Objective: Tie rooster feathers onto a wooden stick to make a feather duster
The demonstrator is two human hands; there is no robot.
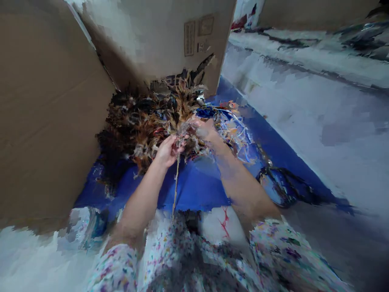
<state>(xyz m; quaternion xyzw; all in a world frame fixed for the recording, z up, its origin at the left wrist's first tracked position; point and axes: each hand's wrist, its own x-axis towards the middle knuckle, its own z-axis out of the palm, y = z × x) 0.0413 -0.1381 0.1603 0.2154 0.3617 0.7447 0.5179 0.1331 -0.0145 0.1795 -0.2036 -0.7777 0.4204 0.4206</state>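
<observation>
My left hand [166, 151] is closed around a thin stick [175, 190] at the base of a bunch of brown and black feathers [182, 134]. The stick runs down toward my lap. My right hand [206, 129] is closed on the same bunch of feathers from the right side; its fingers are partly hidden in them. A large heap of brown, black and tan feathers [136, 121] lies just behind and left of both hands on a blue sheet [197, 186].
A big cardboard box [48, 113] stands at the left and another [158, 40] behind the heap. A tangle of coloured strips [234, 129] lies right of my hands. A dark object [276, 186] rests on the blue sheet's right edge. Grey floor [319, 113] spreads to the right.
</observation>
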